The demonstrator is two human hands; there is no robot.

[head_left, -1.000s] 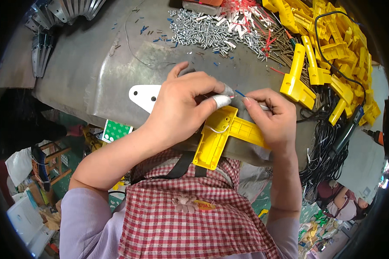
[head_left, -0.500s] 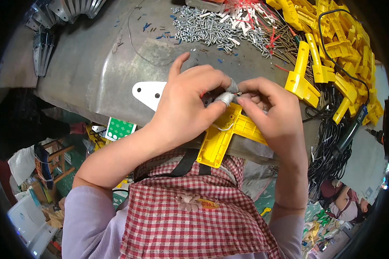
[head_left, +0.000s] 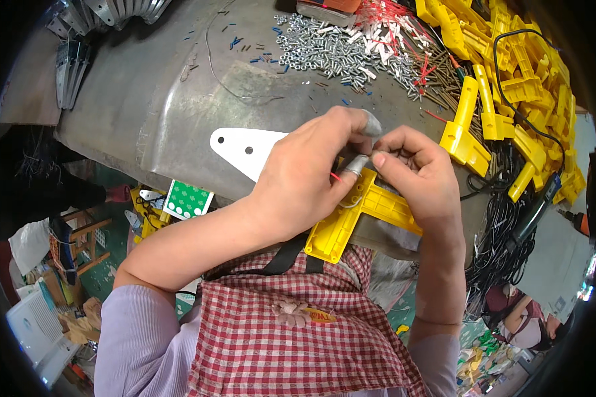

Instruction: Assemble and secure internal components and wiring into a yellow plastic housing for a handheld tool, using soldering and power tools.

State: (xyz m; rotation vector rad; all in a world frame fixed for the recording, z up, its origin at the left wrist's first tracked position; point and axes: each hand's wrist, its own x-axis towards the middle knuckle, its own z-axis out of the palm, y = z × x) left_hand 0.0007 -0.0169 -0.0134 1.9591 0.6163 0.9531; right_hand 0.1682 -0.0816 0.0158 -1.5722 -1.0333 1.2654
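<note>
Close up, smooth yellow plastic makes up the T-shaped housing (head_left: 328, 241), its ribbed hollow side facing up, at the near edge of the scuffed grey metal table (head_left: 126, 135), just below the hands. The left hand (head_left: 308, 175) is half curled, its taped thumb and index fingertip parted; a short red wire (head_left: 336, 176) shows beside the thumb, but whether the fingers grip it I cannot tell. The right hand (head_left: 417, 169) is bent inward with thumb and index tip drawn near each other; anything between them is too small or hidden to make out. Flat, white and rounded-triangular, a plate (head_left: 235, 149) lies partly under the left hand. Shiny screws and nuts (head_left: 318, 49) lie loose beside white pieces with red wires (head_left: 381, 33).

As for containers, the open housing has a pale wire (head_left: 351, 204) curving inside it; a grey box (head_left: 328, 14) at the far side is partly cut off, its contents unclear.

Counting, there is one housing below the hands, one white plate with two dark holes showing, and two taped digits on the left hand; the screws and the heaped yellow parts (head_left: 520, 89) are too many to count
</note>
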